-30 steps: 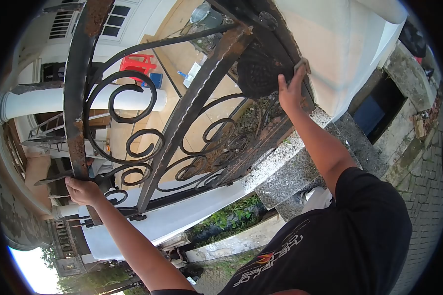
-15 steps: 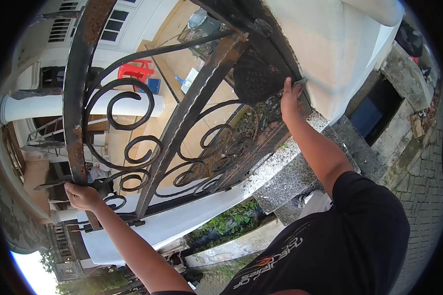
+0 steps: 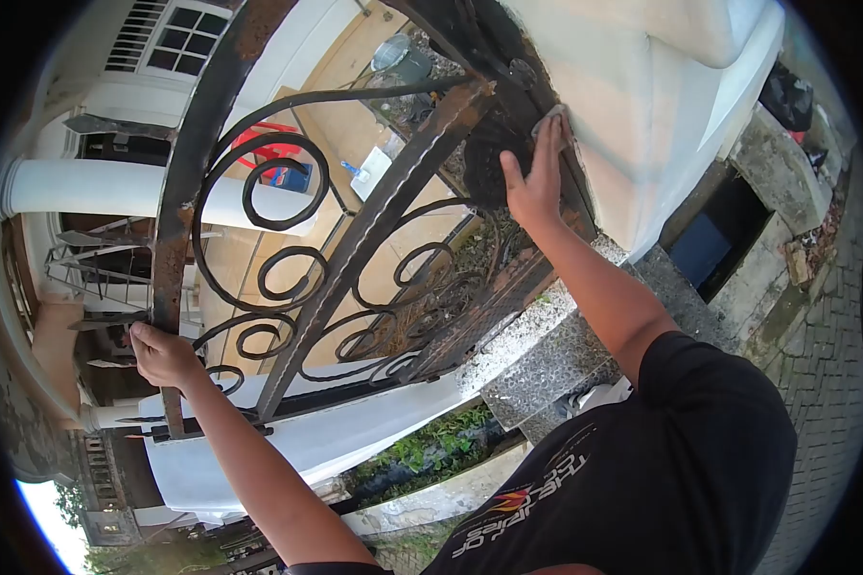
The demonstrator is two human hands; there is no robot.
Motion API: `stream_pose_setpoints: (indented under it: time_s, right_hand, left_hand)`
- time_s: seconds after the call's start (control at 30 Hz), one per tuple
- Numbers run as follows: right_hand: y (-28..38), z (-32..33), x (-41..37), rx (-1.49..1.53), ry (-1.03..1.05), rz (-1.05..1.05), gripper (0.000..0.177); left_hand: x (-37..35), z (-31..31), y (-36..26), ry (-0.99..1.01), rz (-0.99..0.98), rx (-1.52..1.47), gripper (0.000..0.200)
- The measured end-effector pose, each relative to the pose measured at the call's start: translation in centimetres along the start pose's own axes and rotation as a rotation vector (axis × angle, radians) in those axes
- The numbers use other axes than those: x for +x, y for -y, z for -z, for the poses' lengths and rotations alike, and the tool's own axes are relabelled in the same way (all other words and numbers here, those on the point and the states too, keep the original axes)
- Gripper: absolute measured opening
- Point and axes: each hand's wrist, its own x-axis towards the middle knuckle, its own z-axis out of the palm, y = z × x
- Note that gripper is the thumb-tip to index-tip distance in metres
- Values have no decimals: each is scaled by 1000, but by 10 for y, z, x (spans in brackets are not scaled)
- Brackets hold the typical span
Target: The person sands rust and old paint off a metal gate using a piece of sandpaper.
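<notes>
A black iron gate (image 3: 350, 244) with scrolls and rust patches fills the middle of the view. My left hand (image 3: 166, 358) is closed round its rusty, spiked outer bar (image 3: 175, 259), at the lower left. At the upper right, my right hand (image 3: 535, 180) lies along the gate's edge bar (image 3: 573, 187), beside the pale wall. Its fingers are stretched together and the thumb stands apart. Under the fingertips is a small grey piece (image 3: 549, 119), resembling folded sandpaper, pressed on the metal. A dark round ornament (image 3: 484, 163) sits beside this hand.
A cream pillar (image 3: 633, 105) stands close on the right. Beyond the gate are a red plastic chair (image 3: 264, 144), a bucket (image 3: 403, 59) and a stepladder (image 3: 101, 259) on a tiled porch. Below runs a planted ditch (image 3: 431, 446); an open pit (image 3: 714, 235) lies at right.
My right hand has slid up along the edge bar with the grey piece, its thumb now spread. My left hand keeps its hold on the outer bar. The view has shifted slightly.
</notes>
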Motion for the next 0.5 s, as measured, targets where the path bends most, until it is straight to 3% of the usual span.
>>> stream_pose_setpoints:
  time_s: [0.1, 0.17, 0.27, 0.37, 0.43, 0.5]
  right_hand:
    - [16, 9, 13, 141, 50, 104, 84]
    - [-11, 12, 8, 86, 77, 141, 84]
    - [-35, 14, 7, -7, 99, -35, 90]
    - [-9, 7, 11, -55, 71, -162, 95]
    - [15, 13, 19, -42, 57, -131, 98]
    - [40, 24, 28, -169, 149, 230, 97]
  left_hand:
    - [-1, 0, 0, 48, 5, 19, 63]
    - [0, -3, 4, 87, 15, 54, 61]
    - [0, -7, 4, 68, -26, 77, 55]
    - [-2, -3, -2, 73, -35, 58, 54]
    - [-2, -4, -3, 63, -42, 48, 54]
    - [-2, -6, -4, -13, -92, 8, 53]
